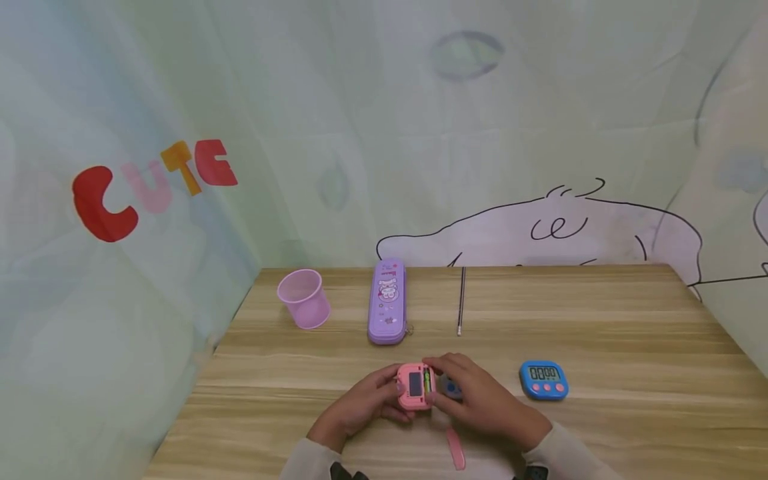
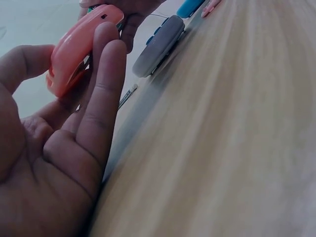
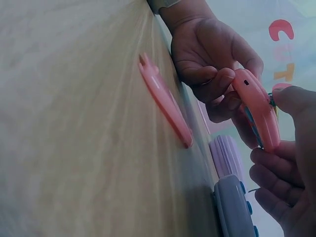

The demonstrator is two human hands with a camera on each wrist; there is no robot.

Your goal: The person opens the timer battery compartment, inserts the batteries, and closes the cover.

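My left hand [image 1: 366, 403] holds a pink digital timer [image 1: 411, 393] by its left side, back face up, above the table. In its uncovered battery slot lies a green battery [image 1: 427, 380]. The right hand [image 1: 480, 400] grips the timer's other side; in the right wrist view its thumb [image 3: 291, 98] presses at the slot while fingers support the edge below. A pink battery cover [image 1: 455, 449] lies on the table near the right wrist. Partly hidden behind the right hand, a grey timer with blue buttons [image 3: 232, 205] rests on the table.
To the right sits a blue timer [image 1: 543, 380] with pink buttons. Farther back are a pink cup [image 1: 306, 303], a purple pencil case [image 1: 387, 307] and a dark pencil [image 1: 461, 300]. A printed curtain [image 1: 336, 133] hangs behind the wooden table [image 1: 636, 347].
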